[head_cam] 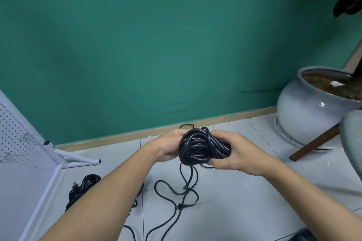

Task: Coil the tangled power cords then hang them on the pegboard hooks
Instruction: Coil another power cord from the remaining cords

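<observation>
Head view, tiled floor (244, 201), green wall (156, 45), left hand (168, 147) and right hand (237, 154) clutching cord coil (197, 148), white pegboard (17, 137)

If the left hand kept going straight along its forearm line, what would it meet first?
The left hand grips the black cord coil, so the coil comes first, with the right hand holding its far side just beyond. Depth past them is unclear.
</observation>
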